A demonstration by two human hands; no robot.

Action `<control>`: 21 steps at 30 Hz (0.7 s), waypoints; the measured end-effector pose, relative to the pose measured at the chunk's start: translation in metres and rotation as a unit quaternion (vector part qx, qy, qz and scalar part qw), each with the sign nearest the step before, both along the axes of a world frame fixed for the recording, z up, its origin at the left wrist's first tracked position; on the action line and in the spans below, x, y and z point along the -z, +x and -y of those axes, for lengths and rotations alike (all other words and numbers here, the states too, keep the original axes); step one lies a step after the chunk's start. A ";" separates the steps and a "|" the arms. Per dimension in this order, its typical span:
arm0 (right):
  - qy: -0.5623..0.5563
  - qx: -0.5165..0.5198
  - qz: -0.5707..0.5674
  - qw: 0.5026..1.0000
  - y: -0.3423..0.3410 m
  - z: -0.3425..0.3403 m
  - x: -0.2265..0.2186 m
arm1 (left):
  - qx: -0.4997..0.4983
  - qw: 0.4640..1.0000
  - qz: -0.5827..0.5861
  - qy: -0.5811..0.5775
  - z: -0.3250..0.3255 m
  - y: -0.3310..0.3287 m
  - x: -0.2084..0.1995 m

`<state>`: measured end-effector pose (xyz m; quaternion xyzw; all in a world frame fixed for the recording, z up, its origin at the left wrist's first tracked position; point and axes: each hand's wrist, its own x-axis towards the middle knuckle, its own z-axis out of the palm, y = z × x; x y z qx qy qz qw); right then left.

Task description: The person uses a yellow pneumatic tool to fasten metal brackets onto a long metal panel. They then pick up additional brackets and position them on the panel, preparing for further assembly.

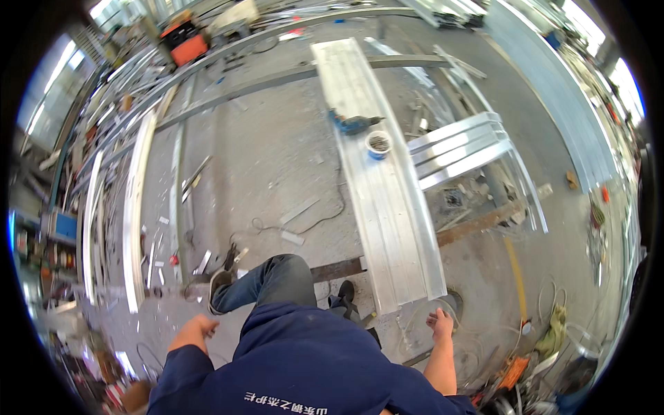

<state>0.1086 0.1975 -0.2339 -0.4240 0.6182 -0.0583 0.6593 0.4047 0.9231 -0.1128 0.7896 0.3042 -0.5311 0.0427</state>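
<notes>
My left hand (201,326) hangs over the floor beside my bent left leg. It is open, its fingers loosely apart, and nothing shows in it. My right hand (440,322) is just past the near right corner of a long pale metal panel (394,249), apart from it. Its fingers are curled closed; whether they hold something small I cannot make out. On the panel, farther off, lies a blue cordless-style power drill (354,124). Right of the drill stands a small white and blue tub (378,144) filled with small metal pieces that look like screws.
Shiny ribbed metal sheets (460,149) lie right of the panel. Steel beams (242,90) cross the floor beyond it. Long white profiles (137,207) lie at left. A dark cable (321,220) and offcuts are strewn about. A large sheet stack (553,90) is at far right.
</notes>
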 end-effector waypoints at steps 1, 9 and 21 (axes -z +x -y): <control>0.029 -0.026 -0.015 0.999 -0.002 -0.006 0.008 | 0.053 0.998 0.039 -0.011 -0.022 -0.004 0.017; 0.118 -0.400 -0.171 0.893 -0.011 -0.094 0.013 | -0.068 0.934 0.303 -0.176 0.057 -0.059 -0.034; -0.085 -0.448 -0.030 0.889 0.176 -0.072 0.005 | -0.465 0.878 0.096 -0.055 -0.033 -0.482 0.090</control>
